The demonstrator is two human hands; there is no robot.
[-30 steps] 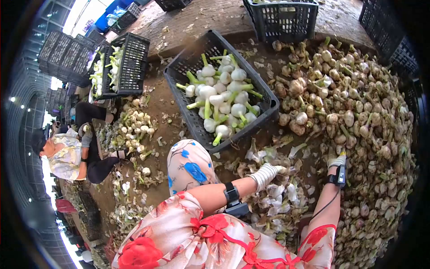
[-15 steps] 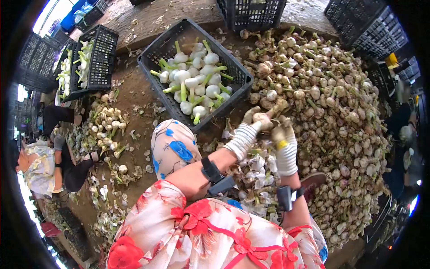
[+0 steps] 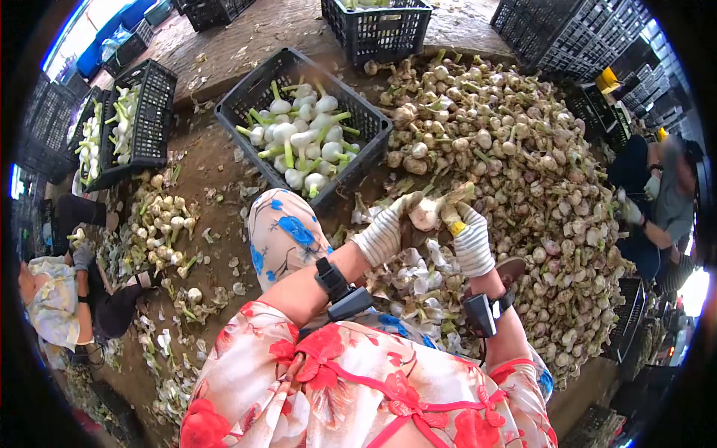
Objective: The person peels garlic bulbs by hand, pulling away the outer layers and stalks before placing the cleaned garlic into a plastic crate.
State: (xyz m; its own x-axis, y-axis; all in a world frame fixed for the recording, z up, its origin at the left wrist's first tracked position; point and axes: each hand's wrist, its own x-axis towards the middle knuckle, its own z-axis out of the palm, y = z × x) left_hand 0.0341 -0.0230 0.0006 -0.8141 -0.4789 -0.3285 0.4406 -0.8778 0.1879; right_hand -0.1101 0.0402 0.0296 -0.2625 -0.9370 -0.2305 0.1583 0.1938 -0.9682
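Note:
A garlic bulb (image 3: pixel 426 214) with a brownish stem is held between both hands over a pile of loose skins (image 3: pixel 422 284). My left hand (image 3: pixel 388 226), in a striped glove, grips the bulb from the left. On the right, my right hand (image 3: pixel 464 224), gloved with a yellow band on a finger, is closed around the stem. Beyond my left hand, a black crate (image 3: pixel 299 63) holds several white bulbs with green stems (image 3: pixel 302 134). A large heap of unpeeled garlic (image 3: pixel 523 179) lies just past and beside my right hand.
One co-worker (image 3: pixel 60 291) sits at the far left beside a smaller garlic pile (image 3: pixel 166 216) and tilted crates (image 3: pixel 153 112). Another co-worker (image 3: pixel 665 201) is at the far right. More crates (image 3: pixel 377 33) stand along the back, with stacked ones (image 3: pixel 567 37) at the back right.
Both hands have drawn slightly nearer to me, with the bulb turned so its pale side shows more. The view has shifted right, bringing the right co-worker further into sight.

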